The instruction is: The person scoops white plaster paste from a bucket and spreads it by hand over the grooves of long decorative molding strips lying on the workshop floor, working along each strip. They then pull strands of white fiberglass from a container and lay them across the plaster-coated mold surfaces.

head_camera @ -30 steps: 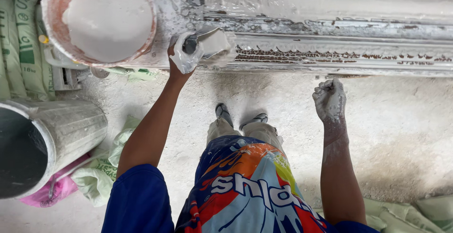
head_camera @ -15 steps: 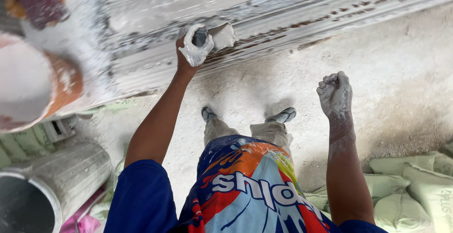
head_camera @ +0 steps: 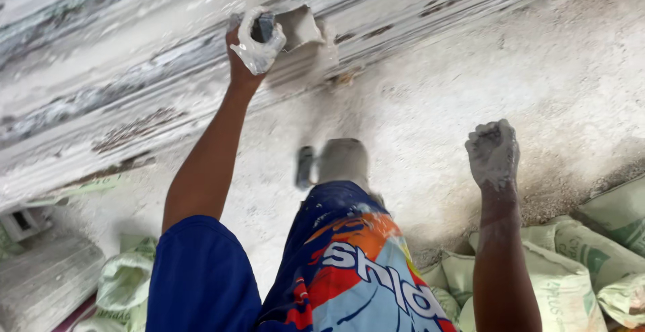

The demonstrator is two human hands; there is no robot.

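- Nearest to us are our blue sleeve (head_camera: 201, 271) and our bright patterned shirt (head_camera: 363, 271), filling the lower middle of the view.
- To the right, pale green sacks (head_camera: 571, 271) lie on the floor beside our right forearm; another sack (head_camera: 124, 285) lies at the lower left.
- Our right hand (head_camera: 494, 152) is clenched into a fist, coated in grey-white plaster, and holds nothing that we can see; it hangs over the dusty floor (head_camera: 537, 70), well apart from the long moulding.
- Our foot (head_camera: 339, 160), blurred, stands on the floor between our two arms.
- Farther off, our left hand (head_camera: 255, 43), also smeared white, is closed around the dark handle of a small scraper (head_camera: 299, 29).
- The scraper's plaster-covered blade rests against the long white moulding (head_camera: 134, 83), which runs slantwise across the top of the view; the scraper sits near its middle stretch.
- The moulding bears streaks of wet plaster and darker worn patches.
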